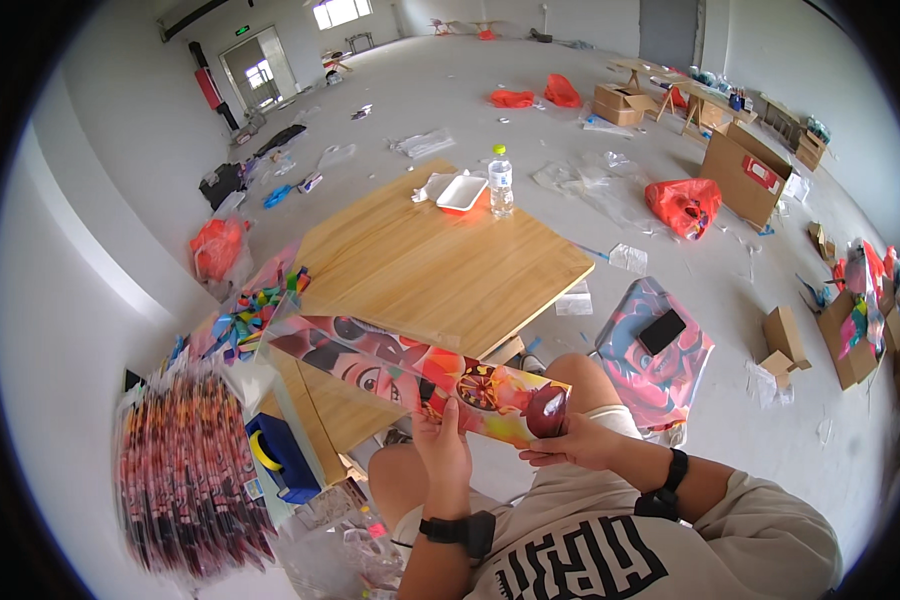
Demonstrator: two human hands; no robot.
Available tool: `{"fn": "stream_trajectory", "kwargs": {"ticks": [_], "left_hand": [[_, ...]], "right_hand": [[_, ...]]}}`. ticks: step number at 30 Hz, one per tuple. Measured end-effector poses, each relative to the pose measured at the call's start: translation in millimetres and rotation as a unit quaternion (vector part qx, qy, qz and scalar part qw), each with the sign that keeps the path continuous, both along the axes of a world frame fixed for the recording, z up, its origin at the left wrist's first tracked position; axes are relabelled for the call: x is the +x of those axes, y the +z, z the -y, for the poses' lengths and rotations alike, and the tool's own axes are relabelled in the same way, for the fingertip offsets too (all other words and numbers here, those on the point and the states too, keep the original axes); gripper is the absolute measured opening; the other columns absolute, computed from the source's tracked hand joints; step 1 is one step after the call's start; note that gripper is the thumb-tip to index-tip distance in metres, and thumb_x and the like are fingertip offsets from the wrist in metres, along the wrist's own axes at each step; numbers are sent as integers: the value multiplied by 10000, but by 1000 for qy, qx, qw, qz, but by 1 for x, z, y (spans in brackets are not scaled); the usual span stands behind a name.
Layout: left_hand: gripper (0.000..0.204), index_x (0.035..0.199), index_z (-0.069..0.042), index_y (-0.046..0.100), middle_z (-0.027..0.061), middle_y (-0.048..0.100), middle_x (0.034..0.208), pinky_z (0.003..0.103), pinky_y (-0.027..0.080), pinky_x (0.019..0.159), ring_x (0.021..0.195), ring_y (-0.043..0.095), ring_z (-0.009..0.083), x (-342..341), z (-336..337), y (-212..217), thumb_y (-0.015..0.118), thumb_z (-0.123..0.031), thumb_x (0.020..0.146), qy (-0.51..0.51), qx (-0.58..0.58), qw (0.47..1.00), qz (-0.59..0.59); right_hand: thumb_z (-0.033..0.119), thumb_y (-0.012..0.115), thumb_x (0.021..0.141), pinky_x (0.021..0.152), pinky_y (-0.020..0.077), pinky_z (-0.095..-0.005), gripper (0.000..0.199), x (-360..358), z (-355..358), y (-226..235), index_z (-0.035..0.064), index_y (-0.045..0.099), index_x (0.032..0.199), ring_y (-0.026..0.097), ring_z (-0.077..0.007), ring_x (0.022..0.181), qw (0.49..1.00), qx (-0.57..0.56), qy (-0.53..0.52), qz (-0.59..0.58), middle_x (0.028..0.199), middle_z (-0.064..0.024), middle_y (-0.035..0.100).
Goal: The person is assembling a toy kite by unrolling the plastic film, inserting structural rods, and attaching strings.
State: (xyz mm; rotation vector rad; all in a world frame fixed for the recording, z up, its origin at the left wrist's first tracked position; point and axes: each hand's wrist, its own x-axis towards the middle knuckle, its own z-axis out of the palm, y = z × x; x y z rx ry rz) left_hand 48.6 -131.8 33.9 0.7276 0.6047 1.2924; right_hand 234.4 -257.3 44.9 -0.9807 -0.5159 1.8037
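Note:
I hold a long, flat, glossy printed packet (490, 395) above my lap. It carries colourful pictures, with part of a painted face and bright red and yellow shapes. My left hand (442, 445) grips its lower edge near the middle, thumb on top. At its right end my right hand (578, 443) pinches the lower corner. The packet's left end is clear film (282, 325) reaching past the near edge of the wooden table (420, 265). Left of me lies a thick row of similar packets (185, 470), stacked in overlapping layers.
A blue tape dispenser (285, 465) with yellow tape stands beside the stack, near a colourful pile (255, 315). On the table are a water bottle (501, 185) and a white tray (461, 193). A phone (661, 331) rests on a rose-patterned stool (635, 370). Boxes (745, 175) and red bags (682, 205) litter the floor.

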Motion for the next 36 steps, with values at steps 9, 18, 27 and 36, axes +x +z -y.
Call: {"fn": "stream_trajectory", "kwargs": {"ticks": [9, 18, 27, 36], "left_hand": [[333, 1276, -39, 509, 56, 623, 1187, 298, 529, 918, 1027, 636, 149, -4, -1, 0, 558, 40, 956, -25, -5, 999, 27], [326, 1287, -55, 496, 46, 629, 1153, 276, 551, 854, 997, 645, 131, -2, 9, -6, 558, 4, 972, -67, 3, 998, -9], [137, 1109, -62, 601, 24, 662, 974, 288, 569, 765, 842, 666, 122, -9, 12, -12, 562, -154, 1016, -100, -37, 992, -61], [264, 1097, -12, 625, 52, 689, 952, 302, 569, 742, 830, 686, 153, -34, 6, -37, 533, -251, 1036, -202, -27, 963, -174]], "right_hand": [[74, 629, 961, 961, 557, -351, 415, 0, -2, -6, -8, 476, 1338, 650, -208, 1103, 998, 24, -35, 49, 1213, -98, 637], [103, 596, 986, 884, 544, -354, 235, 9, -5, -22, -11, 587, 1192, 657, -209, 1022, 987, 26, -152, -53, 1136, -89, 663], [108, 629, 971, 814, 555, -335, 237, 13, -9, -32, -7, 611, 1177, 680, -177, 906, 984, 23, -176, -30, 1020, -72, 692], [118, 611, 982, 813, 560, -320, 243, 9, -7, -18, -3, 619, 1193, 685, -170, 917, 979, -10, -201, 5, 1050, -70, 697]]}}
